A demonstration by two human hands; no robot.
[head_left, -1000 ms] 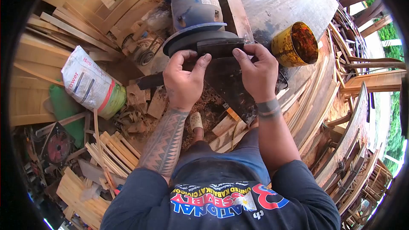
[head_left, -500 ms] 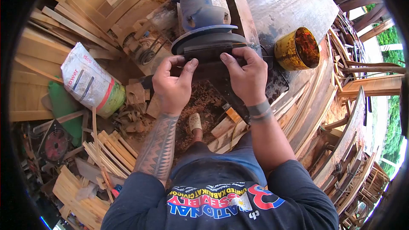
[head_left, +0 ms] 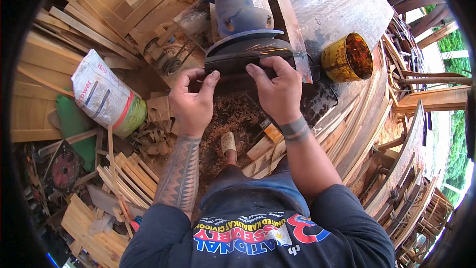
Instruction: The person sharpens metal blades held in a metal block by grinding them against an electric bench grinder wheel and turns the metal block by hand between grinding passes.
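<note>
Here, both hands' fingers point(head_left: 212, 75) — pinched nearly closed — hold the dark blade point(head_left: 238, 64) against the grinding wheel point(head_left: 267, 45).

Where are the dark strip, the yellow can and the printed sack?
Dark strip point(head_left: 232, 65): head view, on its flat face.
Yellow can point(head_left: 335, 60): head view, on its outer wall.
Printed sack point(head_left: 108, 98): head view, on its front.

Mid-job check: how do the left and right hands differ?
The left hand pinches the dark strip near its end; the right hand grips nearer its middle. The left forearm has zigzag tattoos, the right wrist a dark band. Sparks show beyond the right hand, none by the left. Both hold the strip.
</note>
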